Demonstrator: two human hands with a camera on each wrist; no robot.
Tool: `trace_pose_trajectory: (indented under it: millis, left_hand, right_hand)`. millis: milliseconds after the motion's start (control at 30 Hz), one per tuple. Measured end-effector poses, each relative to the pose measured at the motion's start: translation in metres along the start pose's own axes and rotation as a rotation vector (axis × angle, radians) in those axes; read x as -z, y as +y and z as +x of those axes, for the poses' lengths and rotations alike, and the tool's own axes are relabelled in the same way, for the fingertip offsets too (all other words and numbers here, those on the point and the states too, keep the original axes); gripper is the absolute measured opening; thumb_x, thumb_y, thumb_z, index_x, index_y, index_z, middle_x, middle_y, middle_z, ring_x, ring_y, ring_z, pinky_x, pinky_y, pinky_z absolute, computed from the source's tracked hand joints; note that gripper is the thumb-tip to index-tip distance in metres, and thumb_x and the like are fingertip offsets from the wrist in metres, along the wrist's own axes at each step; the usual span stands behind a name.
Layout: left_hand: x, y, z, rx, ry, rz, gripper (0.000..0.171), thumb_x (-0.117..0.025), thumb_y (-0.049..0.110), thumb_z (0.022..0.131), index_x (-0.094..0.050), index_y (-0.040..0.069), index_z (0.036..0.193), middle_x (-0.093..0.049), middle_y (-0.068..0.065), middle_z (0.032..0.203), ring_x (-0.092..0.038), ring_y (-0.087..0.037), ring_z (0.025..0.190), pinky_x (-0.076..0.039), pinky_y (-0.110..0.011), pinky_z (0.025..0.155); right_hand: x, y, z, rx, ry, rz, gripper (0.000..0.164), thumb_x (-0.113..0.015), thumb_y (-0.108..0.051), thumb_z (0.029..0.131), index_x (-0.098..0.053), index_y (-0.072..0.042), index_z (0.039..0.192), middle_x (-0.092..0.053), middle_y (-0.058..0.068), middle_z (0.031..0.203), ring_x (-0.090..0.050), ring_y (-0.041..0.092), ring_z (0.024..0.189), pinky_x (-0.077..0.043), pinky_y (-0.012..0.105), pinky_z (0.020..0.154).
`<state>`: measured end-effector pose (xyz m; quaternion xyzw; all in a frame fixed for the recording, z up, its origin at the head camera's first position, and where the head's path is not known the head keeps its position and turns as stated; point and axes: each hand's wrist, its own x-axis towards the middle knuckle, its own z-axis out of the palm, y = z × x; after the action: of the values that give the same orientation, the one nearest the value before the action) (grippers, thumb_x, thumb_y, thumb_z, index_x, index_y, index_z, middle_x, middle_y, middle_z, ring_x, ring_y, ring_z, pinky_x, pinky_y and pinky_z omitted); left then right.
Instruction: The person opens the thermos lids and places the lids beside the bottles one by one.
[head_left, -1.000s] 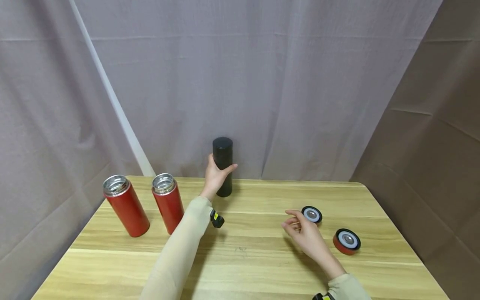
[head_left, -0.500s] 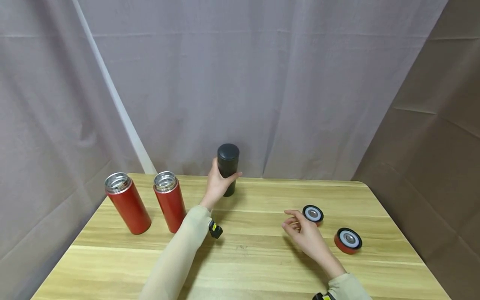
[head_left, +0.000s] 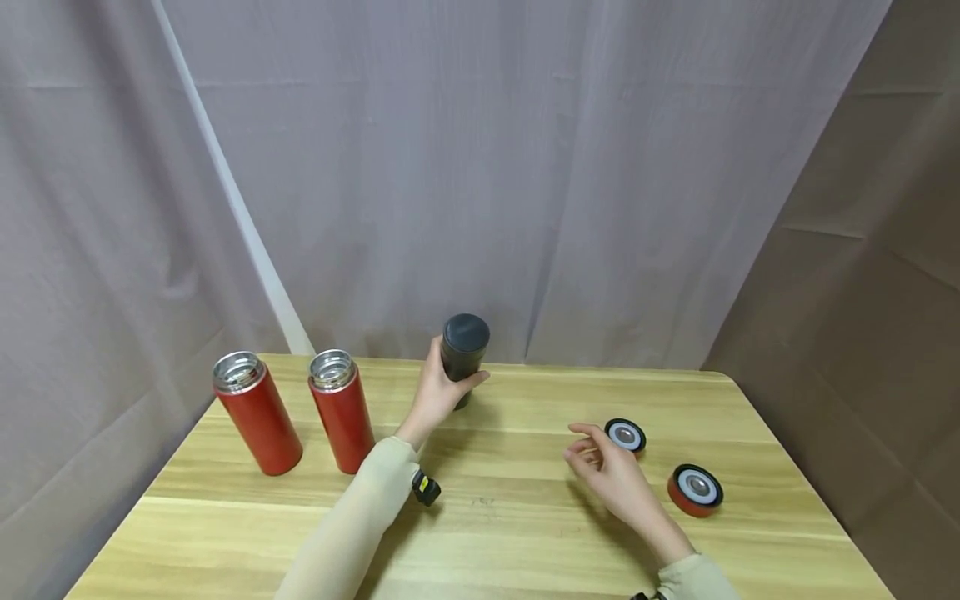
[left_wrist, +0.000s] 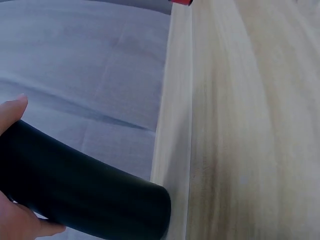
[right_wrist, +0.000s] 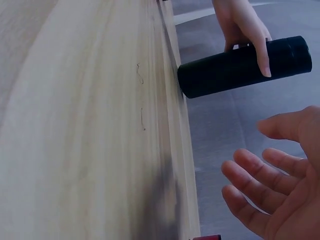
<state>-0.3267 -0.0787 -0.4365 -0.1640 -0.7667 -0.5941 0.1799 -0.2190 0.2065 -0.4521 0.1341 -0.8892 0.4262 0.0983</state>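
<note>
My left hand (head_left: 437, 393) grips a black, capped thermos bottle (head_left: 465, 343) around its body near the back of the table. The bottle leans with its top towards me, and I cannot tell whether its base touches the wood. In the right wrist view the left thumb (right_wrist: 263, 57) lies across the black bottle (right_wrist: 227, 72). Over the right side of the table hovers my right hand (head_left: 618, 487), fingers loosely bent and holding nothing. Nearest to it are two red-rimmed bottle lids, one (head_left: 626, 436) just behind the hand and another (head_left: 696, 490) to its right, both with undersides up.
Two lidless red thermos bottles, one outer (head_left: 261, 425) and one inner (head_left: 343, 421), stand upright at the left, steel necks showing. The wooden table (head_left: 510, 533) ends at a grey curtain (head_left: 450, 167) behind and a brownish one (head_left: 870, 333) on the right.
The black bottle, in my left hand, has tipped its top towards me and shifted slightly right. My right hand, the lids and the red bottles have stayed in place.
</note>
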Motion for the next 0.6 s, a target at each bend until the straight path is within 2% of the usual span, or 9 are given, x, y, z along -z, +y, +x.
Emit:
trace_pose_trajectory:
  millis: [300, 600]
  left_hand:
    - [0.007, 0.020, -0.020, 0.000, 0.002, -0.010, 0.077, -0.088, 0.023, 0.079, -0.043, 0.018, 0.141, -0.057, -0.004, 0.131, -0.055, -0.024, 0.121, -0.040, -0.052, 0.104]
    - [0.013, 0.047, -0.048, -0.019, -0.109, 0.040, 0.077, -0.088, 0.033, 0.078, -0.045, 0.025, 0.141, -0.061, 0.002, 0.126, -0.059, -0.019, 0.117, -0.045, -0.051, 0.099]
  right_hand:
    - [0.001, -0.003, 0.000, 0.015, -0.004, 0.013, 0.039, -0.072, -0.010, 0.093, -0.061, -0.009, 0.131, -0.070, -0.002, 0.096, -0.068, 0.014, 0.086, -0.054, 0.028, 0.074]
    - [0.002, -0.017, 0.004, 0.008, -0.054, -0.009, 0.041, -0.070, -0.015, 0.096, -0.058, -0.012, 0.134, -0.069, -0.003, 0.099, -0.067, 0.014, 0.092, -0.053, 0.031, 0.080]
